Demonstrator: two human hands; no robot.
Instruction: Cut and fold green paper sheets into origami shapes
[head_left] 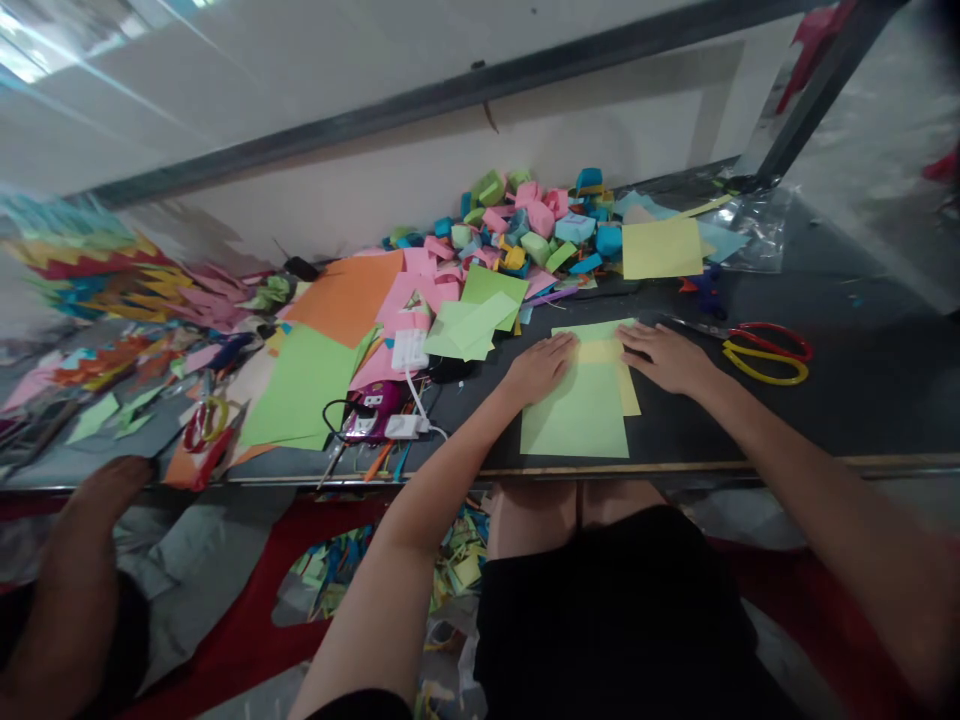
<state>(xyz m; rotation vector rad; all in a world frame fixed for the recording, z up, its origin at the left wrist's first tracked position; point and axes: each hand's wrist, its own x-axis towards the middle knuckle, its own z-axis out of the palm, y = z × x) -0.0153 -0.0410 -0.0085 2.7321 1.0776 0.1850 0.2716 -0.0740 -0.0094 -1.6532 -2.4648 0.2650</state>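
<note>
A light green sheet of paper [574, 415] lies on the dark tabletop in front of me, with yellow paper [631, 390] showing along its right side and as a band near its top. My left hand [541, 366] rests flat on the left edge of the paper, fingers stretched toward the band. On the opposite edge, my right hand [660, 355] lies with its fingers spread over the paper's upper right corner. Scissors with red and yellow handles [765, 352] lie just right of my right hand, their blades partly behind it.
A heap of folded paper pieces [536, 225] lies along the wall. A yellow sheet [661, 249] is at the back right. Left of me are a purple power strip [375, 410], green sheets [300, 390] and another pair of scissors [206, 420]. A co-worker's arm [82, 560] reaches in at far left.
</note>
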